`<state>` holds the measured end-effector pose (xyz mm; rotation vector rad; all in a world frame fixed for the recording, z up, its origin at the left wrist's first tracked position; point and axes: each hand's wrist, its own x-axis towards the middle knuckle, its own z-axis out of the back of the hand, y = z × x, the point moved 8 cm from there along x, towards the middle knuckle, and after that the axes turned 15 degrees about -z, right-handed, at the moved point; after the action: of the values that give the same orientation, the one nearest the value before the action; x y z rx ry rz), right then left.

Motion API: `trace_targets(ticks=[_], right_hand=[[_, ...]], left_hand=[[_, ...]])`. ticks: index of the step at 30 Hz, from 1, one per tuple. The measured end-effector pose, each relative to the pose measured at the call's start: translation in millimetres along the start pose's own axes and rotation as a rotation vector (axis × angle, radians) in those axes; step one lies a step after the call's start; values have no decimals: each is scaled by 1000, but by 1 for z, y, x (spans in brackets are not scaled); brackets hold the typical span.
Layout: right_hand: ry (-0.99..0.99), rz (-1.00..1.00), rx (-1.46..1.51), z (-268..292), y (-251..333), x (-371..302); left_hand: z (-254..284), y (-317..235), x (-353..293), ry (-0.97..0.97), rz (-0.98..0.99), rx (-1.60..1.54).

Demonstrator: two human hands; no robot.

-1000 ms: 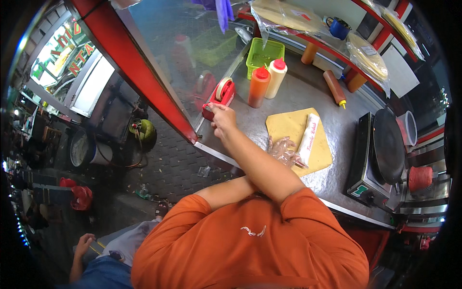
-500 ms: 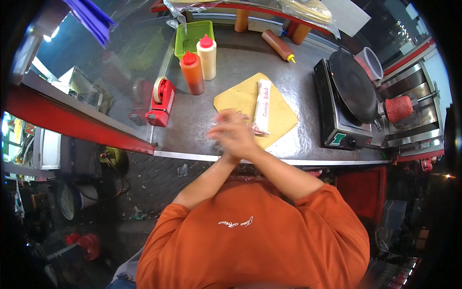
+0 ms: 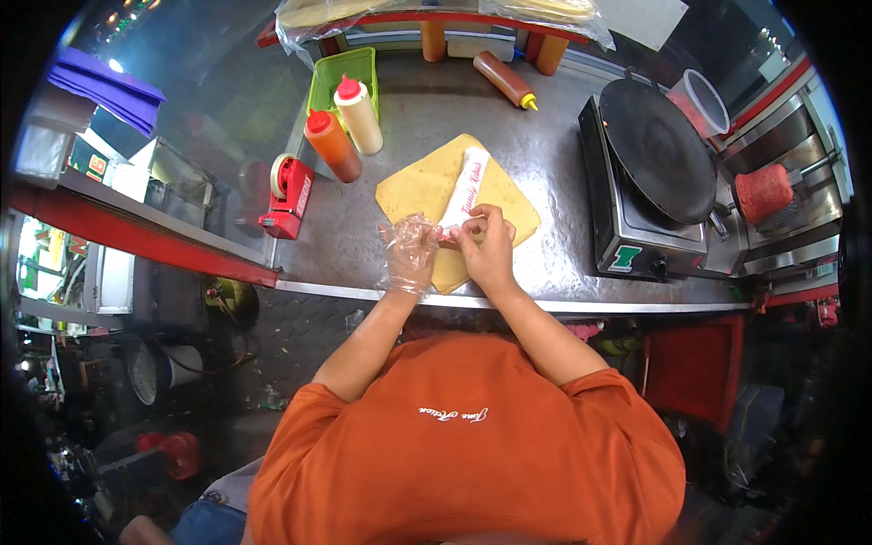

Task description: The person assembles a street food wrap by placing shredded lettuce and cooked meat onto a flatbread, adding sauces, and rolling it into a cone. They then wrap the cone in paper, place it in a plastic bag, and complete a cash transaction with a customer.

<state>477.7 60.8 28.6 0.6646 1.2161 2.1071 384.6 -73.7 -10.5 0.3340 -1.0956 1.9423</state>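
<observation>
A wrapped kebab [image 3: 470,182], a slim roll in white printed paper, lies slanted on square yellow-brown sheets [image 3: 418,182] on the metal counter. Its near end is between my two hands. My left hand [image 3: 409,254], in a loose clear plastic glove, has its fingertips closed at that end from the left. From the right, my bare right hand [image 3: 490,252] pinches the same end between thumb and fingers. My fingers partly cover the end of the paper.
Left of the sheets stand a red tape dispenser [image 3: 289,202], an orange sauce bottle [image 3: 332,147], a white one [image 3: 360,118] and a green basket [image 3: 316,95]. A brown sauce bottle [image 3: 502,80] lies behind. To the right are a black pan [image 3: 658,150] on a stove and a meat spit [image 3: 763,193].
My hands were crossed and blurred together left of the kebab's near end. Now they are apart, one on each side, with their fingers on that end. The view has shifted slightly.
</observation>
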Motion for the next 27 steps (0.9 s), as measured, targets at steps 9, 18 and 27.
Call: trace_targets(ticks=[9, 18, 27], right_hand=[[-147, -74, 8, 16, -12, 31], [-162, -104, -228, -8, -8, 10], [-375, -145, -291, 7, 16, 99]], left_hand=[[-23, 5, 15, 207, -100, 275], [-31, 6, 13, 294, -134, 308], [-18, 4, 21, 379, 35, 108]])
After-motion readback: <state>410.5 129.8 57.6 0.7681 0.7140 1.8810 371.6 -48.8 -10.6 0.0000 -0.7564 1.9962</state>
